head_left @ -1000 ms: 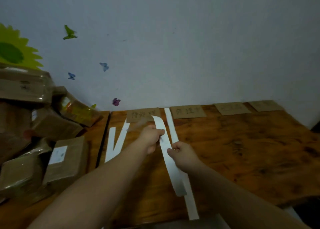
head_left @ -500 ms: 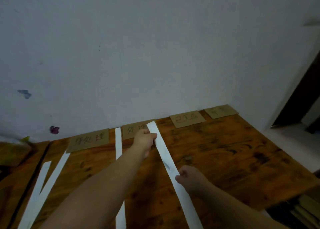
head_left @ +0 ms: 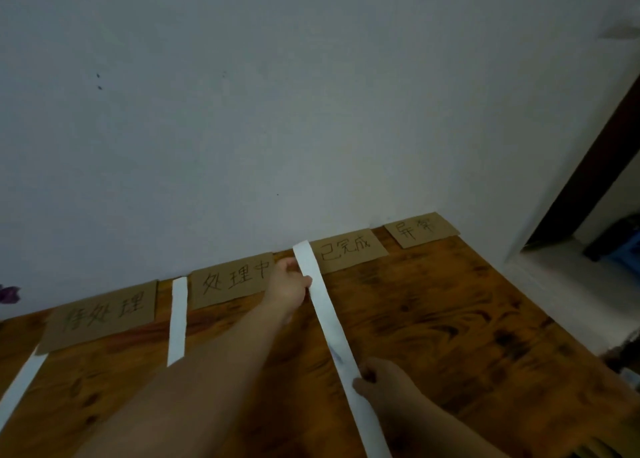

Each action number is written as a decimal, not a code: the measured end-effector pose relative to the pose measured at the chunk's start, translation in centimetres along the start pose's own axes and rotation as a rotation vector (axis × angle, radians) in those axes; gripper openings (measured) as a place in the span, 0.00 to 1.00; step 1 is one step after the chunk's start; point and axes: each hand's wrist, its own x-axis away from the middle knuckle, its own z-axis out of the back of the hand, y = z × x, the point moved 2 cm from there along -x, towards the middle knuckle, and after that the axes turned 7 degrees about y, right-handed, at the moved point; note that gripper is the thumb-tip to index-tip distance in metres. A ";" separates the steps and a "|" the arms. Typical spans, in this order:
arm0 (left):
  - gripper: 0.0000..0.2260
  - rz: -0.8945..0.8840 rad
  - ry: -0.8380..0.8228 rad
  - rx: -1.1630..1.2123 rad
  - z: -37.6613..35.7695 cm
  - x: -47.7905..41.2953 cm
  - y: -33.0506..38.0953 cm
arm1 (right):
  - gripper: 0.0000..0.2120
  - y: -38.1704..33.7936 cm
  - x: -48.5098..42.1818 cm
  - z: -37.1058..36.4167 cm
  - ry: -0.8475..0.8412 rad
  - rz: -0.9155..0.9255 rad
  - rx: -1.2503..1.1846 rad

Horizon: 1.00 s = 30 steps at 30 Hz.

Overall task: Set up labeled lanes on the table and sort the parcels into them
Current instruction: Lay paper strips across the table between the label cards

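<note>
In the head view, your left hand [head_left: 289, 284] reaches toward the far side of the table [head_left: 450, 322]. Its fingers [head_left: 304, 281] are curled and pinch the left edge of the long white paper strip [head_left: 329, 319] near its far end. Your right hand [head_left: 382, 381] is closer to you, thumb and fingers clamped on the right edge of the same strip. The strip lies straight along the table between the two grips and runs on past your right fingers, out of the bottom of the frame. Its far end sits just beyond your left fingers, at the wall, in the gap between two brown cardboard labels. The second label [head_left: 232, 277] is just beside the back of your left hand. The third label [head_left: 346, 251] touches the strip's other edge, on the side away from those fingers. The fourth label [head_left: 420, 230] lies farther right, well apart from both hands, near the table's corner. Left of your left forearm, the second strip [head_left: 177, 322] lies between the second label and the first label [head_left: 100, 314]. Well beyond that, the leftmost strip [head_left: 20, 385] slants from the first label's near corner toward the frame edge. All four labels carry handwritten characters and line the wall. A purple sticker [head_left: 8, 293] shows on the wall at far left.
</note>
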 end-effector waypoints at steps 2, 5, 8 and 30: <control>0.25 -0.013 0.035 -0.100 -1.1 -0.7 -1.3 | 0.04 0.8 -1.0 0.4 -0.028 0.020 0.000; 0.31 -0.016 0.031 -0.203 -2.9 -1.5 -4.1 | 0.18 2.2 -2.3 0.7 -0.093 0.051 -0.018; 0.24 -0.036 -0.006 -0.434 -4.7 -1.9 -7.5 | 0.27 4.2 -2.3 0.3 -0.159 0.097 -0.004; 0.31 -0.199 -0.176 -1.084 -1.9 -1.4 -11.4 | 0.22 4.4 -4.0 -1.6 -0.070 0.635 0.640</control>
